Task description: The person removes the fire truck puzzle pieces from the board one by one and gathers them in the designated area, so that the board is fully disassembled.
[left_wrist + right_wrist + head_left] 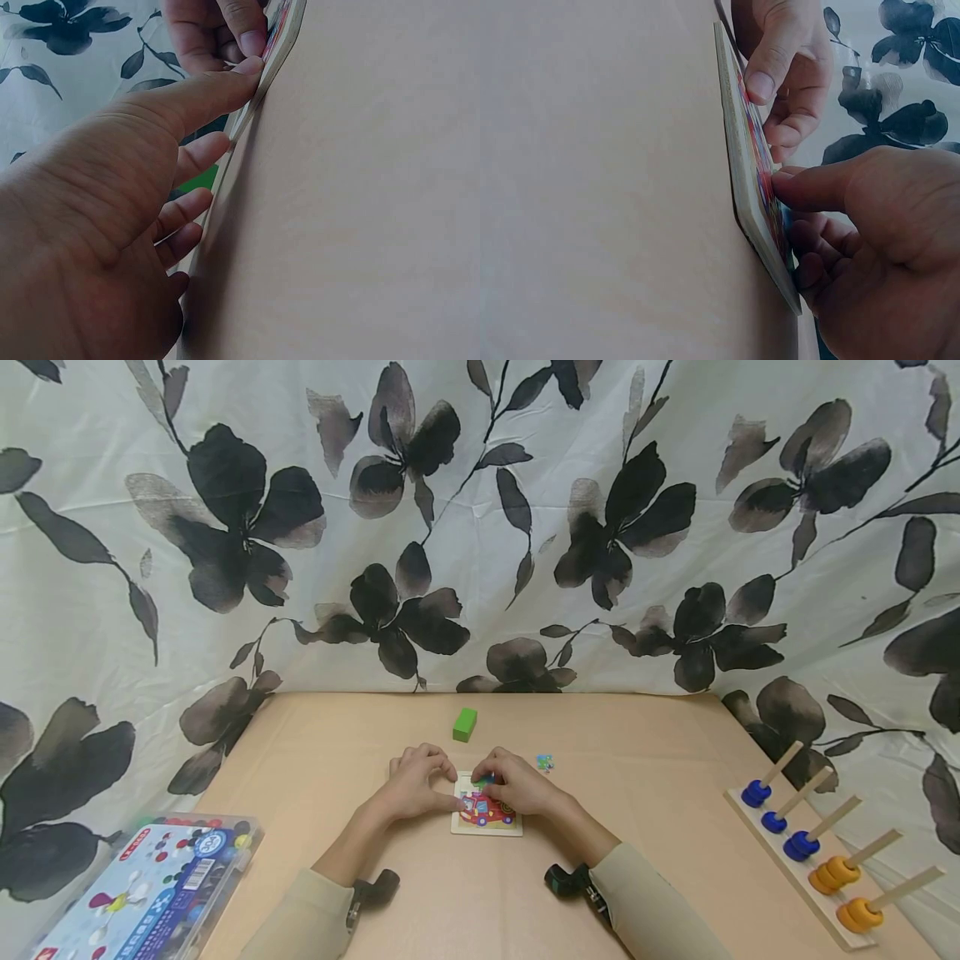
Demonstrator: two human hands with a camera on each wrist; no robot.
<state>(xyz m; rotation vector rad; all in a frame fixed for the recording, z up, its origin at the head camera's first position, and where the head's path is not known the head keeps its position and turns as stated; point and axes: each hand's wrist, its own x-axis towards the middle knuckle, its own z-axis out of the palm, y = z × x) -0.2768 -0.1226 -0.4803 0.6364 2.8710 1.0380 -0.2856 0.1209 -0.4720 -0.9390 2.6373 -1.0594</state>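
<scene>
A small wooden jigsaw puzzle board [486, 829] with a red vehicle picture lies on the table in front of me. My left hand [416, 783] steadies its left side; in the left wrist view the thumb [217, 94] lies on the face and the index fingertip meets the edge. Over the upper right part, my right hand [517, 783] pinches a green-and-blue puzzle piece [482, 782], mostly covered by the fingers. The right thumb [817, 187] touches the picture in the right wrist view. Another puzzle piece [545, 762] lies just beyond the right hand.
A green block [464, 725] stands behind the board. At the right is a peg rack [806, 868] with blue and orange rings. A clear plastic case [150, 885] with a printed cover sits at the left front. A floral cloth [480, 527] hangs behind the table [480, 902].
</scene>
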